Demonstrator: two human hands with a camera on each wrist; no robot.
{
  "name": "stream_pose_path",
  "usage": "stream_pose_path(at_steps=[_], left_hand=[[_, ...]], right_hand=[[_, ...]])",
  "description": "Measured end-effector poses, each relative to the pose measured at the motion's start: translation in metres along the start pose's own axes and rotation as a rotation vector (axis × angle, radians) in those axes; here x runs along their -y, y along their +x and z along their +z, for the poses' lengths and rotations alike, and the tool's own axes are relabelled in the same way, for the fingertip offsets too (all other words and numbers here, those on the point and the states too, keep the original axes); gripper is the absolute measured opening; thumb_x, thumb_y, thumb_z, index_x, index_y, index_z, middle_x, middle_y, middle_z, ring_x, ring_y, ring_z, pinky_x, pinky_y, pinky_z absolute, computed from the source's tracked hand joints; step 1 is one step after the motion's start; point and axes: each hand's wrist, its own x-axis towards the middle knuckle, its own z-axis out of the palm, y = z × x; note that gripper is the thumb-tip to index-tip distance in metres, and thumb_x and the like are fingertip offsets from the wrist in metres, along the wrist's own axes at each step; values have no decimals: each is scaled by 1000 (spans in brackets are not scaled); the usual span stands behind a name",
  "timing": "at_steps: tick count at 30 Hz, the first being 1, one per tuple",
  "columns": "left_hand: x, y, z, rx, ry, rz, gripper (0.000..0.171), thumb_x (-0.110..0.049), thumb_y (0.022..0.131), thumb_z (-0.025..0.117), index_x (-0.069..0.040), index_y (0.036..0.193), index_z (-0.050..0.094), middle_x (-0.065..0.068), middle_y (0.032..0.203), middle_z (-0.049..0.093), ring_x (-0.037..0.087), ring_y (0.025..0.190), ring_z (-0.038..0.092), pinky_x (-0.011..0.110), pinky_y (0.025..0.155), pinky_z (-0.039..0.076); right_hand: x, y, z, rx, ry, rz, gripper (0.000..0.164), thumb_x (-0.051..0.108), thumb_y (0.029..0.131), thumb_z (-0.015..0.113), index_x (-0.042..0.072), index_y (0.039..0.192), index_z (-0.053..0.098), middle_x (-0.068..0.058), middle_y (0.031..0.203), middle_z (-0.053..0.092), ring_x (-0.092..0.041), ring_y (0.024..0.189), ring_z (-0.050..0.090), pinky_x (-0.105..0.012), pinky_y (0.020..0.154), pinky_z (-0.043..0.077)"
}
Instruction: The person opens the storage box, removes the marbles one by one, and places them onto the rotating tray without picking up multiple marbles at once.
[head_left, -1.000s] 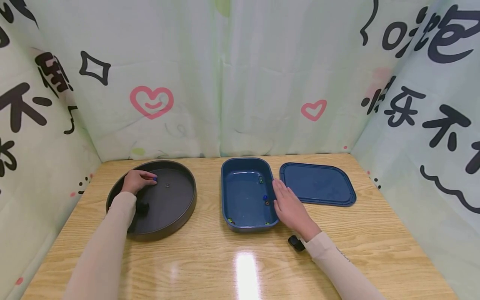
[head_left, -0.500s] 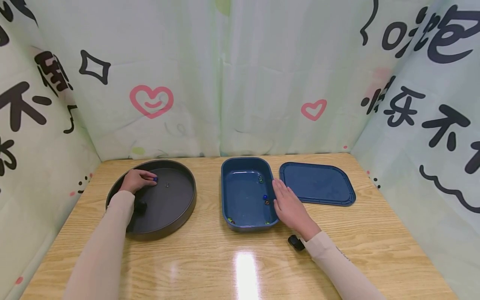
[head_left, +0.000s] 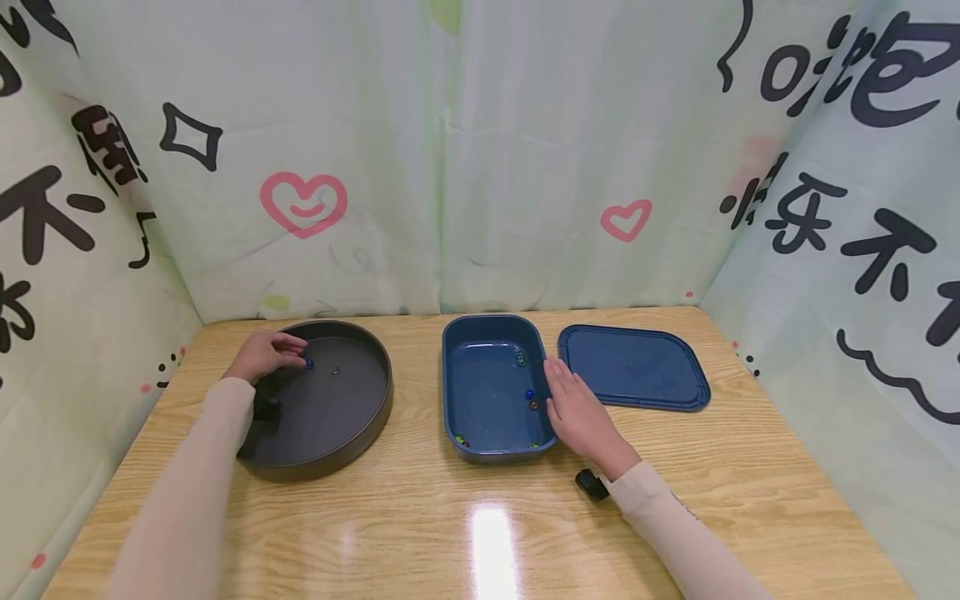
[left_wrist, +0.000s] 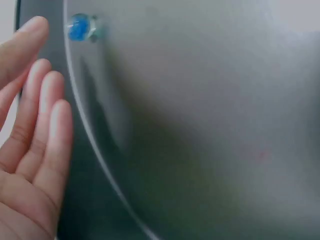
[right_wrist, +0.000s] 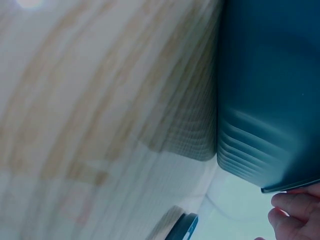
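A round dark grey pan (head_left: 352, 417) stands at the left of the table. In it lies a blue marble (head_left: 308, 363), with a small clear marble (head_left: 335, 371) to its right. My left hand (head_left: 266, 354) is over the pan's left rim. In the left wrist view its thumb and fingers are apart with nothing between them, and the blue marble (left_wrist: 79, 27) lies beyond the fingertips. My right hand (head_left: 585, 417) rests with straight fingers along the right rim of a deep blue container (head_left: 491, 421). Several marbles lie inside this container, including a blue marble (head_left: 529, 394).
A flat blue lid (head_left: 637, 367) lies on the wooden table (head_left: 420, 517), right of the container. A small black device (head_left: 592, 485) sits under my right wrist. Printed curtains (head_left: 442, 167) enclose the back and both sides.
My left hand has let go of the blue marble, which now lies on the pan floor. That hand has drawn back slightly left. My right hand has stayed still.
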Motion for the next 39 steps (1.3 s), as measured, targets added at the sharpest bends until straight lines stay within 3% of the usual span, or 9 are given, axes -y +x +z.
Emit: stream_pose_path(at_steps=[4, 7, 10, 13, 18, 21, 27, 34, 39], left_hand=[[-11, -1, -2, -12, -34, 40, 41, -12, 84, 69, 6, 120, 60, 27, 116, 63, -14, 74, 53, 21, 78, 51], [-25, -1, -2, -25, -50, 73, 42, -16, 85, 70, 4, 120, 60, 26, 119, 62, -15, 76, 53, 20, 79, 50], [-40, 1, 2, -22, -70, 102, 42, -20, 85, 69, 1, 121, 61, 23, 120, 62, -13, 80, 54, 27, 84, 52], [-57, 4, 10, -13, -90, 133, 38, -19, 86, 68, -1, 119, 63, 21, 118, 64, -4, 86, 60, 36, 88, 52], [-92, 5, 25, 15, -146, 183, 32, -18, 88, 66, -4, 117, 65, 18, 117, 65, 24, 103, 64, 41, 91, 50], [-116, 5, 38, 30, -189, 227, 30, -16, 87, 66, -4, 115, 66, 18, 116, 66, 29, 105, 63, 40, 90, 51], [-158, 8, 70, 55, -239, 320, 30, -10, 83, 70, -1, 111, 68, 18, 110, 68, 28, 99, 65, 39, 88, 52], [-195, 14, 106, 181, -266, 406, 32, -7, 81, 71, 0, 112, 67, 18, 113, 67, 27, 100, 67, 32, 86, 53], [-217, 25, 130, 237, -304, 430, 31, -5, 82, 70, 0, 112, 67, 17, 112, 68, 29, 104, 66, 30, 86, 53]], right_hand=[[-1, 0, 0, -5, -2, -2, 56, 14, 97, 44, -6, 145, 25, -22, 153, 26, -34, 142, 25, -51, 112, 26], [-1, -1, 0, -8, 2, -2, 56, 14, 97, 44, -7, 145, 25, -21, 153, 25, -34, 142, 25, -51, 112, 26], [-2, -1, 0, -11, 3, -3, 55, 14, 97, 44, -7, 145, 25, -21, 153, 26, -34, 142, 25, -51, 112, 26], [-2, -1, 0, -14, 5, -3, 55, 14, 97, 44, -7, 145, 25, -22, 152, 27, -34, 142, 25, -51, 112, 26], [-1, -1, 0, -13, 9, -1, 55, 13, 97, 44, -7, 145, 25, -22, 152, 27, -34, 142, 25, -51, 112, 26], [-1, -1, 0, -17, 7, -2, 55, 13, 97, 44, -7, 144, 26, -22, 152, 28, -34, 142, 26, -51, 112, 27], [-1, -1, 1, -23, 8, -3, 55, 13, 96, 45, -7, 144, 26, -22, 151, 29, -34, 142, 26, -51, 111, 28], [-1, -1, 1, -20, 18, -6, 54, 14, 97, 44, -7, 144, 27, -21, 152, 28, -34, 142, 26, -51, 112, 27], [-1, 0, 1, -17, 16, -7, 55, 14, 97, 44, -7, 144, 26, -22, 152, 27, -34, 142, 26, -51, 112, 27]])
